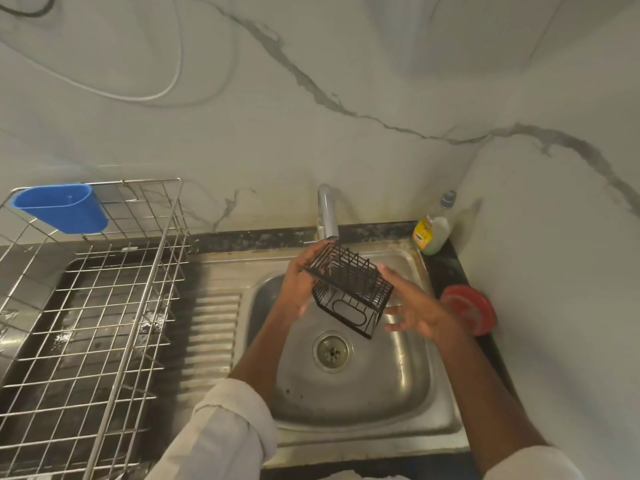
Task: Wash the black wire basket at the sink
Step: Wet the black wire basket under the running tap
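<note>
Your left hand (300, 282) grips the black wire basket (349, 289) by its left edge, fingers curled into the wires. Your right hand (414, 306) is spread flat with straight fingers just beside the basket's right side; whether it touches the wires cannot be determined. The basket is held tilted above the sink (443, 427) bowl, directly below the tap (327, 213) spout and above the drain (332, 351).

Risks from this position:

- One-sided grip. The basket hangs from one edge only. Wet wires will likely be slippery; a loose hold could drop it into the bowl.
- Tap clearance. The upper rim sits very close to the spout. Raising or rotating the basket may strike it.
- Splash. No water stream is discernible. If you open the tap, the tilted wires could deflect water toward the soap bottle (433, 230) and the red item (471, 308) on the right ledge.
- The dish rack (104, 306) stands well apart on the left and is unlikely to interfere.
</note>
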### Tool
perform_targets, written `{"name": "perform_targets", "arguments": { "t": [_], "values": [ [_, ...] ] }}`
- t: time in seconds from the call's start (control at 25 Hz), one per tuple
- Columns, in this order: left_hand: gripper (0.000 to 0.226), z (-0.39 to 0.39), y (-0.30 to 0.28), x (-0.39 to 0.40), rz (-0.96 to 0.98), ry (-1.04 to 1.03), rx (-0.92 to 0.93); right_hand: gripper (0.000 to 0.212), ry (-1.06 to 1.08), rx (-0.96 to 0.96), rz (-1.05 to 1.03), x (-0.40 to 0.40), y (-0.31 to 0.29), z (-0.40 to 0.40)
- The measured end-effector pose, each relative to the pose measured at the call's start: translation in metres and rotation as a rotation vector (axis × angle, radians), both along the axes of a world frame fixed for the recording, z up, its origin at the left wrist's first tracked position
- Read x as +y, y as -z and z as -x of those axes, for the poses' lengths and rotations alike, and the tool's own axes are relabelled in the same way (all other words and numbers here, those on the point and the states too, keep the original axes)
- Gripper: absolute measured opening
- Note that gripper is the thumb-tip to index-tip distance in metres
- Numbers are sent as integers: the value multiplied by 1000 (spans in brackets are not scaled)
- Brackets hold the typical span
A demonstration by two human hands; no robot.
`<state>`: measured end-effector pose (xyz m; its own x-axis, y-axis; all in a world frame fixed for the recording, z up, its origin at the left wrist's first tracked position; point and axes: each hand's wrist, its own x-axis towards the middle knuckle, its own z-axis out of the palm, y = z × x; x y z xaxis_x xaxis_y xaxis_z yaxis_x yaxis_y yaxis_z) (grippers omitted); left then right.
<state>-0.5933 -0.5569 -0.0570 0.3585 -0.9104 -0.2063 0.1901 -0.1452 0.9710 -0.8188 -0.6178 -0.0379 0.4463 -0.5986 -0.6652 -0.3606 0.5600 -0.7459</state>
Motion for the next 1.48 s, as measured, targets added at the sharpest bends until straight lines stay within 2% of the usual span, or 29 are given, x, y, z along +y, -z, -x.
{"name": "perform_targets", "arguments": {
  "t": [0.16, 0.28, 0.44, 0.56, 0.64, 0.72, 0.84, 0.88, 1.0, 1.08, 1.16, 1.24, 1.32, 1.36, 1.48],
  "values": [
    [35, -6, 4, -1, 49, 92, 7, 65, -30, -57, 26, 6, -3, -4],
    [32, -5, 3, -2, 23, 46, 80, 65, -32, -96, -18, 6, -4, 2],
    [30, -5, -1, -4, 4, 31, 139, 63, 149, -179, 56, 15, -6, -3],
    [30, -1, -6, -6, -101, 26, 81, 50, 278, -185, 59, 22, -5, -7],
    [24, 4, -2, -9, -253, -100, 89, 43, 355, -165, 62, 29, -7, -10],
    [13, 12, -3, -3, -356, -259, 176, 40, 439, -181, 48, 41, -9, -18],
    [21, 31, -16, 13, -308, -345, 377, 50, 597, -200, 79, 58, -6, -34],
    [23, 35, -21, 17, -294, -330, 380, 54, 633, -196, 93, 60, -5, -38],
    [28, 37, -29, 24, -307, -255, 252, 43, 725, -217, 65, 58, -8, -38],
    [21, 34, -27, 22, -327, -254, 132, 41, 802, -242, -25, 55, -9, -32],
    [17, 33, -23, 22, -343, -259, 15, 62, 822, -248, -97, 50, -2, -27],
    [29, 36, -19, 22, -362, -244, -46, 92, 821, -229, -139, 50, 1, -24],
    [35, 40, -20, 25, -371, -203, -62, 106, 790, -213, -159, 49, 5, -18],
    [37, 40, -16, 27, -355, -172, -71, 103, 742, -214, -191, 51, 0, -17],
    [35, 37, -4, 36, -299, -74, -130, 58, 643, -218, -239, 53, -14, -9]
  ]
}}
